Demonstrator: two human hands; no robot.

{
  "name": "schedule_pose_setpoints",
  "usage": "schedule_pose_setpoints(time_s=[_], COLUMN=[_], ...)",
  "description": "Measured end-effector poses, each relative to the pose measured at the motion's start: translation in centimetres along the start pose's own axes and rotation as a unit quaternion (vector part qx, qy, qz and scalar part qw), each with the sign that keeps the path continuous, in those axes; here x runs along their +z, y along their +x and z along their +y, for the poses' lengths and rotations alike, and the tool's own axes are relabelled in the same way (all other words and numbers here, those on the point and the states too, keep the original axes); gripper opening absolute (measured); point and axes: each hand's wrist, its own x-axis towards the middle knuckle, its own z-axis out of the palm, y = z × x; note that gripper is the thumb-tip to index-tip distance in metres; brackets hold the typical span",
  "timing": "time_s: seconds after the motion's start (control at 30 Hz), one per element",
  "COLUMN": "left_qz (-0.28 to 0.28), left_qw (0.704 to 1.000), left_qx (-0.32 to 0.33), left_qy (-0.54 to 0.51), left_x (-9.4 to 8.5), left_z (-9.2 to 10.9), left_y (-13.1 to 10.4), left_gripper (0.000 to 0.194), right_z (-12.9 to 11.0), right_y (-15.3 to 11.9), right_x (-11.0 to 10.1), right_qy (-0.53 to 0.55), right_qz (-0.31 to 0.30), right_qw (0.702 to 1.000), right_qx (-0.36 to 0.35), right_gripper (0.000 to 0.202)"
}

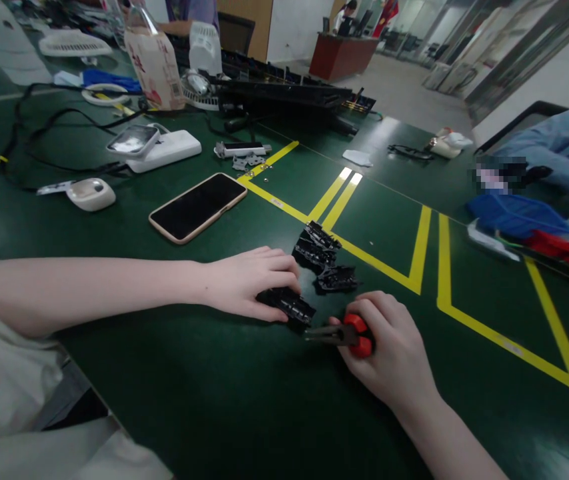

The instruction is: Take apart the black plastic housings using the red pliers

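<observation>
With fingers and thumb closed around it, my left hand (249, 283) grips a black plastic part (292, 307) on the green tabletop. My right hand (389, 353) is wrapped round the red handles of a pair of pliers (342, 335). The narrow metal jaws point left, close to the near end of that black part; whether they touch it I cannot tell. Just beyond my fingers lie several similar black parts (314, 247), bunched together, with one (337, 279) nearest my right hand.
A phone (198, 207) lies beyond my left forearm, near a white mouse-like device (91, 194) and a white power bank (169, 150). Yellow tape (379, 261) marks the green table (204, 400). Farther off are a bottle (152, 63), a black frame (284, 93), a blue tray (519, 215) and another person's sleeve (559, 143).
</observation>
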Motion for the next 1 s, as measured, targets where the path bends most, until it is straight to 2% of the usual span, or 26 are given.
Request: schedule_pose_setpoints(time_s=[0.2, 0.4, 0.53, 0.77, 1.0], left_qz=[-0.012, -0.034, -0.044, -0.059, -0.074], left_qw=[0.998, 0.993, 0.987, 0.967, 0.955], left_qx=[0.035, -0.020, -0.029, -0.068, -0.105], left_qy=[-0.050, -0.114, -0.154, -0.238, -0.269], left_x=[0.1, -0.1, -0.1, -0.3, -0.2], left_z=[0.0, 0.4, 0.5, 0.6, 0.2], left_y=[0.1, 0.1, 0.4, 0.9, 2.0], left_gripper=[0.036, 0.041, 0.041, 0.040, 0.046], right_z=[0.2, 0.5, 0.8, 2.0, 2.1], right_y=[0.1, 0.2, 0.4, 2.7, 3.4], right_x=[0.2, 0.3, 0.2, 0.9, 1.1], right_qy=[-0.022, -0.015, -0.022, -0.025, -0.014], right_qz=[0.007, 0.010, 0.021, 0.040, 0.033], right_qw=[1.000, 1.000, 0.999, 0.994, 0.997], right_qx=[-0.013, -0.024, -0.031, -0.095, -0.063], right_gripper=[0.018, 0.019, 0.017, 0.014, 0.011])
